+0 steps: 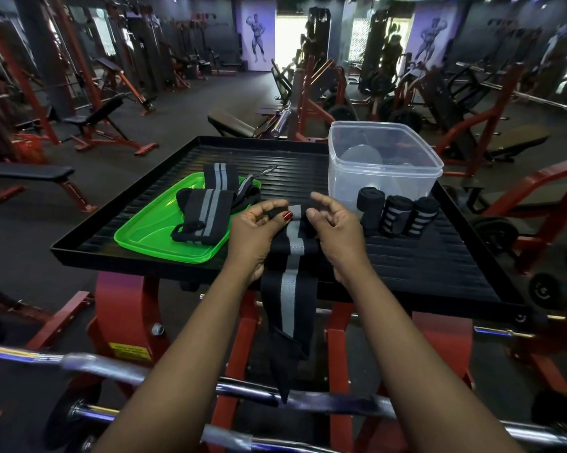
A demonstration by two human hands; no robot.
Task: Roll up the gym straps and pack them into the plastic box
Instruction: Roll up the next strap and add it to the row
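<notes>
Gym floor, packing in progress: my left hand (254, 232) pinches the far end of a black strap with a grey stripe (290, 273) between thumb and forefinger, and my right hand (333, 228) nips the same end with thumb and curled fingers. The strap lies at the middle of the black ribbed tray (439, 273), and its tail hangs off the 6 o'clock edge.

To start the roll well, I judge the first fold must be tight and square to the stripe. Both thumbs should press evenly so the coil does not cone, and the hanging tail should feed up straight, not twisted.

The count: three rolled straps (396, 214) stand side by side at 2 o'clock from my hands, just in front of the one clear plastic box (341, 181), which sits at 1 o'clock and holds no straps yet. One strap is in my hands. At 10 o'clock, one green tray (145, 237) carries at least two loose straps (207, 210), overlapped so that I cannot count them for certain.
</notes>
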